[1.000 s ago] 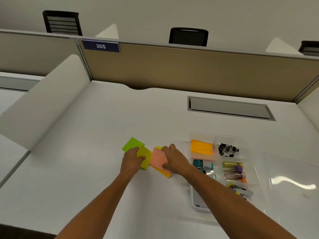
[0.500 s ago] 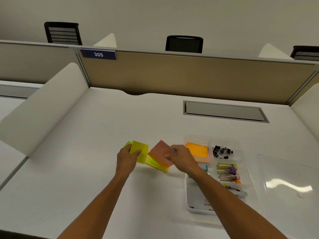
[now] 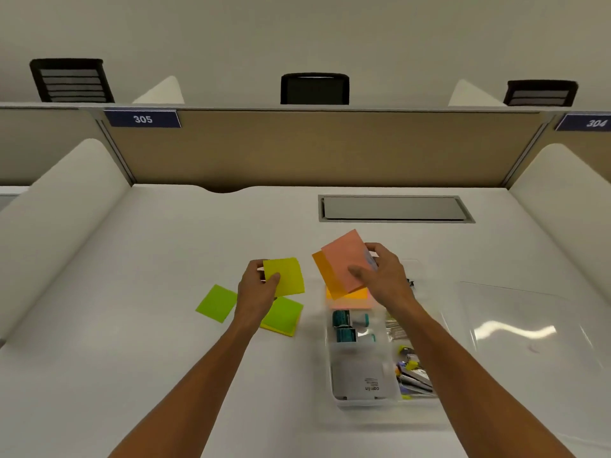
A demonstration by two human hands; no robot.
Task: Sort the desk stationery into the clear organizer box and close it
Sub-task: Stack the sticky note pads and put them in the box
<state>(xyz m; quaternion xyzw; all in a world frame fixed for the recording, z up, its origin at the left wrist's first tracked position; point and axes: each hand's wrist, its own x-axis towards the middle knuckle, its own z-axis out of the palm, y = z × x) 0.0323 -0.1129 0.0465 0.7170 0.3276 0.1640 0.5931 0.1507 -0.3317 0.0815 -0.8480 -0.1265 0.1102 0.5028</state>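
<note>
**Sticky notes lifted beside the open box**

Head view: organizer box (image 3: 334, 358) holds notes, tape rolls (image 3: 342, 326), a grey case, blurred clips. Right hand (image 3: 383, 279) pinches pink and orange pads (image 3: 342, 262) above it, hiding one compartment. Left hand (image 3: 258, 289) pinches a yellow pad (image 3: 287, 276). Lid (image 3: 529, 328) lies alongside.

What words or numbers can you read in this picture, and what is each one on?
"305": blue sign on the partition, far left.
"304": blue sign on the partition, far right, slanted and blurry.
Small dark print on the grey item in the clear box: too blurred to read.
</note>
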